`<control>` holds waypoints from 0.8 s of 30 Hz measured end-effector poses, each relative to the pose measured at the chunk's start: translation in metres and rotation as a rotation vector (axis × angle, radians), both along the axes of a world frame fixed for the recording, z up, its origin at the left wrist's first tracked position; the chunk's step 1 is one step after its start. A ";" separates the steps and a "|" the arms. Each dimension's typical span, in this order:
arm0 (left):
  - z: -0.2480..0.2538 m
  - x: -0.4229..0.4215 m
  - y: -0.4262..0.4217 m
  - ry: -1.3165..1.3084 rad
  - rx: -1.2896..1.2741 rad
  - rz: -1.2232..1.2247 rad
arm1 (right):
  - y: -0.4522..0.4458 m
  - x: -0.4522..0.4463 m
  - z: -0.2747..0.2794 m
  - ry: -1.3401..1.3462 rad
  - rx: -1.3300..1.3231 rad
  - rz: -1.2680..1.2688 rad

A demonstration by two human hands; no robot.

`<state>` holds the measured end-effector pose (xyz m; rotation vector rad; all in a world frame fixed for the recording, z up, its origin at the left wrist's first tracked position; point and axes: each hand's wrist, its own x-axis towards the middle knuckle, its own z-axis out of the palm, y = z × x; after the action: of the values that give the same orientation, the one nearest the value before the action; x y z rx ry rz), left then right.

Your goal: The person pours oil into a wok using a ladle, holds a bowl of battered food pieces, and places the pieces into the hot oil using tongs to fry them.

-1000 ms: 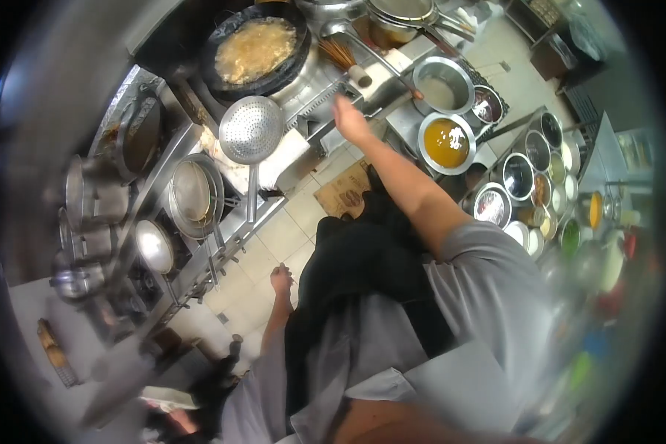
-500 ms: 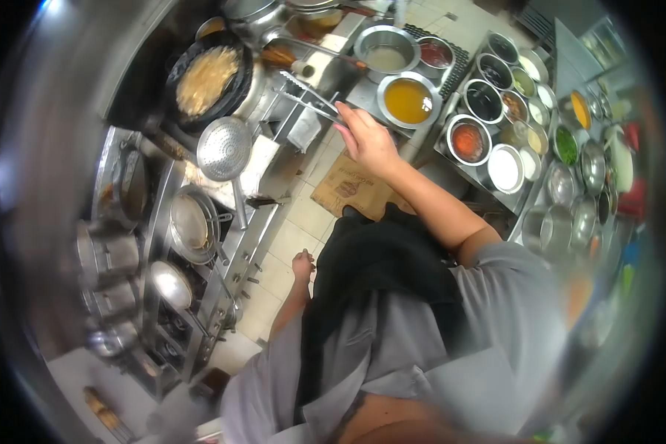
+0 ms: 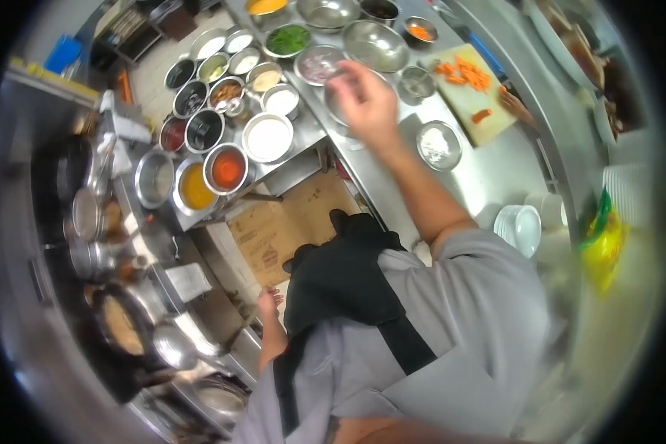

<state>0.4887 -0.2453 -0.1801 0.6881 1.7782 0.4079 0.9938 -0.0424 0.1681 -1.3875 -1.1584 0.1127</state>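
My right hand (image 3: 368, 105) reaches over the steel prep counter, above a metal bowl (image 3: 337, 103) that it partly covers. Its fingers are blurred by motion, and I cannot make out whether they hold anything; no tongs show there. Just past the fingers is a metal bowl with pale pinkish contents (image 3: 320, 65). A larger shiny metal bowl (image 3: 377, 46) stands beside it. Low at my side hangs my left hand (image 3: 270, 298), its fingers loosely bent and apart, with nothing in them.
A cutting board (image 3: 462, 111) carries cut carrots (image 3: 462, 72), with another person's hand (image 3: 518, 107) at its edge. Several sauce and seasoning pots crowd the left table, including red sauce (image 3: 226, 169). A wok (image 3: 122, 325) sits on the stove. White bowls (image 3: 518, 228) stand at the right.
My view has turned right, from the stove to the prep counter. My right hand has swung from beside the stove to the bowls; the tongs it held are no longer visible.
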 end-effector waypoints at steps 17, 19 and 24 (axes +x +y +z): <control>0.048 0.045 0.027 0.079 0.036 -0.310 | -0.045 0.293 -0.127 -0.446 -0.770 -0.519; 0.035 0.024 0.012 0.089 0.037 -0.312 | -0.041 0.278 -0.106 -0.380 -0.747 -0.631; -0.025 -0.040 -0.035 0.123 0.096 -0.438 | -0.025 0.184 -0.064 -0.417 -0.366 -0.517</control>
<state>0.4482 -0.2801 -0.2055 1.1616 1.6685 0.1551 1.1779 -0.0674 0.1042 -2.0657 -1.1060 -0.3661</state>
